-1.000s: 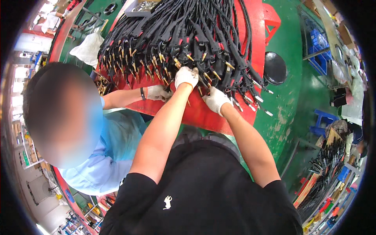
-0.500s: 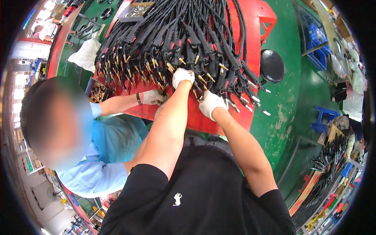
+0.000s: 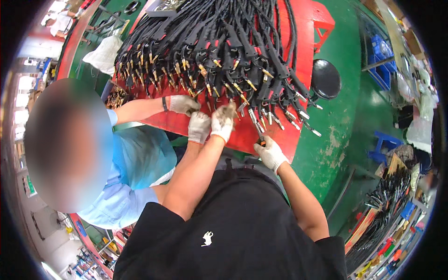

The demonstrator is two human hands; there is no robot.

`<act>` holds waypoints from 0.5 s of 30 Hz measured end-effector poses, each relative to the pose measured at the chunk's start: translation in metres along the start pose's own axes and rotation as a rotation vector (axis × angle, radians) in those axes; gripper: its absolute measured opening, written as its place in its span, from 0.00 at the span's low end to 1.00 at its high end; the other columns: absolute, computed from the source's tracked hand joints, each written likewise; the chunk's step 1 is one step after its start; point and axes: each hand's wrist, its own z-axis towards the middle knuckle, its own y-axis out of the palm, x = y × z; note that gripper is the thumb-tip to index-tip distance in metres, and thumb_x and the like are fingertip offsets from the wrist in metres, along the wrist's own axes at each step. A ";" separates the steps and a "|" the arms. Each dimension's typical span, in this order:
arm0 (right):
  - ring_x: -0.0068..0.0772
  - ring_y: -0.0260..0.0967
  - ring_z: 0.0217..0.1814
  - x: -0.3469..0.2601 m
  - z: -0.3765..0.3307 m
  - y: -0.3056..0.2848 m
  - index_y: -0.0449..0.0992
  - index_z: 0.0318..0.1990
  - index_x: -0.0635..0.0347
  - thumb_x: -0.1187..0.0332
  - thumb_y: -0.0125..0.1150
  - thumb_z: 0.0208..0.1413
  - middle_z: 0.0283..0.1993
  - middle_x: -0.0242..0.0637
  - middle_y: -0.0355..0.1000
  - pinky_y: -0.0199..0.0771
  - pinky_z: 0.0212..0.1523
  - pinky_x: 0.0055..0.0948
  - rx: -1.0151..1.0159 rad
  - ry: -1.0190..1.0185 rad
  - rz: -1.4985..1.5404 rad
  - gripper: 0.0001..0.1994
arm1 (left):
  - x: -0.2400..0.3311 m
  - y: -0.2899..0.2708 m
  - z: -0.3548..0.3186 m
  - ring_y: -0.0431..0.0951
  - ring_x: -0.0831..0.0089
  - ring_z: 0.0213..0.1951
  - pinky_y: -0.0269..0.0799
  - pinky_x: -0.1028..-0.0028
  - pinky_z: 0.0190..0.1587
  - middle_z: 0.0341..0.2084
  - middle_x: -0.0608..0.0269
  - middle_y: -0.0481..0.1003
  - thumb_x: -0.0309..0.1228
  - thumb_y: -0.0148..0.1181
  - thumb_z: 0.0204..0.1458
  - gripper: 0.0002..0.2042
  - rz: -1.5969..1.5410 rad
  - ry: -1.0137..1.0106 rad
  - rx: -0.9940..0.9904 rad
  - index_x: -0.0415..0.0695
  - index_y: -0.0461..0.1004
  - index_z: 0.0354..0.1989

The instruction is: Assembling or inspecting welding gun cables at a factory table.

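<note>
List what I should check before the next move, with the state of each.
1. Right hand closed on the tool: ok.
2. Left hand gripping a cable end: cannot tell; its fingertips are blurred.
3. Both hands gloved: ok.
4. Co-worker's near hand well clear of the left hand: not ok; it is right beside it.
5. Cables separated from one another: not ok; they lie bunched and overlapping on the table.
</note>
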 end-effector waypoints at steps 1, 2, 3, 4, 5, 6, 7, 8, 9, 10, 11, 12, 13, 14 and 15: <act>0.40 0.74 0.41 0.001 0.003 0.004 0.71 0.49 0.67 0.62 0.60 0.57 0.37 0.47 0.74 0.72 0.45 0.36 -0.027 -0.055 0.006 0.18 | 0.024 0.000 -0.025 0.72 0.80 0.21 0.69 0.77 0.23 0.25 0.65 0.78 0.57 0.57 0.57 0.24 0.019 -0.150 -0.117 0.45 0.78 0.39; 0.35 0.73 0.37 0.000 0.002 0.010 0.72 0.48 0.65 0.63 0.61 0.58 0.35 0.43 0.74 0.73 0.42 0.34 -0.062 -0.112 0.006 0.17 | 0.014 -0.002 -0.032 0.72 0.80 0.20 0.69 0.79 0.21 0.26 0.65 0.78 0.57 0.55 0.58 0.25 -0.085 -0.175 -0.142 0.45 0.77 0.43; 0.35 0.73 0.37 -0.003 0.001 0.017 0.72 0.48 0.65 0.63 0.61 0.58 0.35 0.43 0.74 0.73 0.42 0.34 -0.075 -0.115 0.000 0.17 | 0.006 -0.009 -0.035 0.72 0.80 0.20 0.69 0.79 0.21 0.26 0.65 0.78 0.57 0.55 0.58 0.25 -0.090 -0.178 -0.128 0.45 0.77 0.43; 0.39 0.74 0.40 -0.009 0.002 0.022 0.72 0.49 0.65 0.63 0.60 0.57 0.37 0.46 0.75 0.73 0.45 0.35 -0.131 -0.156 -0.101 0.17 | 0.004 -0.015 -0.037 0.72 0.80 0.20 0.68 0.78 0.21 0.28 0.65 0.79 0.57 0.55 0.58 0.25 -0.125 -0.186 -0.189 0.45 0.77 0.44; 0.43 0.75 0.43 -0.015 0.002 0.027 0.72 0.50 0.64 0.63 0.60 0.57 0.39 0.49 0.76 0.73 0.47 0.36 -0.185 -0.197 -0.202 0.17 | 0.002 -0.020 -0.040 0.72 0.79 0.20 0.67 0.78 0.20 0.29 0.65 0.79 0.56 0.55 0.58 0.24 -0.162 -0.193 -0.251 0.45 0.77 0.45; 0.48 0.75 0.47 -0.021 0.000 0.032 0.72 0.50 0.64 0.63 0.60 0.57 0.43 0.53 0.76 0.72 0.51 0.38 -0.200 -0.149 -0.252 0.18 | 0.001 -0.027 -0.040 0.75 0.77 0.21 0.71 0.75 0.20 0.30 0.64 0.79 0.52 0.56 0.59 0.21 -0.081 -0.166 -0.252 0.45 0.76 0.44; 0.48 0.75 0.47 -0.026 -0.001 0.034 0.72 0.50 0.64 0.63 0.60 0.57 0.43 0.53 0.76 0.72 0.51 0.38 -0.210 -0.156 -0.262 0.18 | -0.010 -0.043 -0.023 0.75 0.77 0.21 0.71 0.75 0.20 0.30 0.64 0.79 0.52 0.56 0.59 0.21 -0.089 -0.164 -0.238 0.45 0.76 0.44; 0.46 0.75 0.48 -0.032 -0.001 0.037 0.72 0.51 0.64 0.63 0.60 0.57 0.43 0.52 0.76 0.72 0.51 0.37 -0.248 -0.175 -0.303 0.18 | -0.030 -0.070 0.004 0.76 0.75 0.22 0.74 0.72 0.21 0.29 0.64 0.78 0.50 0.56 0.59 0.19 -0.500 -0.442 -0.458 0.45 0.75 0.43; 0.45 0.75 0.48 -0.037 -0.001 0.041 0.72 0.51 0.64 0.63 0.60 0.57 0.43 0.51 0.76 0.72 0.51 0.37 -0.282 -0.189 -0.342 0.18 | -0.043 -0.090 0.017 0.77 0.73 0.22 0.76 0.69 0.21 0.28 0.63 0.78 0.48 0.55 0.60 0.18 -0.919 -0.710 -0.685 0.44 0.75 0.42; 0.45 0.75 0.48 -0.022 0.009 0.040 0.72 0.51 0.64 0.63 0.60 0.57 0.43 0.51 0.76 0.72 0.51 0.37 -0.255 -0.158 -0.330 0.18 | -0.007 -0.081 -0.012 0.78 0.68 0.22 0.80 0.62 0.23 0.26 0.61 0.77 0.44 0.55 0.60 0.15 -0.562 -0.340 -0.326 0.43 0.74 0.39; 0.48 0.75 0.48 -0.011 0.019 0.043 0.71 0.53 0.65 0.62 0.59 0.57 0.44 0.53 0.76 0.72 0.50 0.38 -0.238 -0.175 -0.277 0.20 | -0.006 -0.085 -0.015 0.78 0.68 0.22 0.80 0.62 0.23 0.26 0.61 0.77 0.44 0.55 0.60 0.15 -0.570 -0.333 -0.313 0.43 0.74 0.39; 0.51 0.75 0.48 -0.005 0.026 0.044 0.71 0.55 0.65 0.61 0.58 0.56 0.44 0.55 0.76 0.73 0.50 0.39 -0.219 -0.185 -0.226 0.22 | -0.009 -0.085 -0.016 0.79 0.64 0.23 0.79 0.58 0.22 0.28 0.57 0.77 0.44 0.51 0.62 0.16 -0.407 -0.244 -0.235 0.43 0.72 0.38; 0.45 0.76 0.46 -0.024 0.023 0.043 0.70 0.57 0.66 0.63 0.59 0.56 0.43 0.52 0.76 0.73 0.48 0.36 -0.217 -0.041 -0.091 0.23 | -0.014 -0.089 -0.016 0.80 0.59 0.24 0.78 0.54 0.21 0.30 0.52 0.77 0.45 0.47 0.63 0.17 -0.245 -0.157 -0.145 0.43 0.71 0.38; 0.42 0.75 0.42 -0.016 0.039 0.047 0.71 0.55 0.66 0.63 0.59 0.56 0.41 0.50 0.76 0.73 0.46 0.35 -0.196 -0.040 -0.056 0.22 | -0.006 -0.090 -0.023 0.79 0.60 0.24 0.79 0.56 0.22 0.30 0.53 0.77 0.45 0.47 0.63 0.18 -0.320 -0.188 -0.176 0.42 0.73 0.41; 0.39 0.75 0.39 -0.009 0.055 0.050 0.71 0.54 0.66 0.64 0.59 0.56 0.39 0.47 0.75 0.74 0.44 0.33 -0.175 -0.038 -0.020 0.21 | -0.002 -0.090 -0.024 0.79 0.60 0.24 0.79 0.56 0.22 0.30 0.53 0.77 0.45 0.47 0.63 0.18 -0.320 -0.189 -0.185 0.42 0.73 0.41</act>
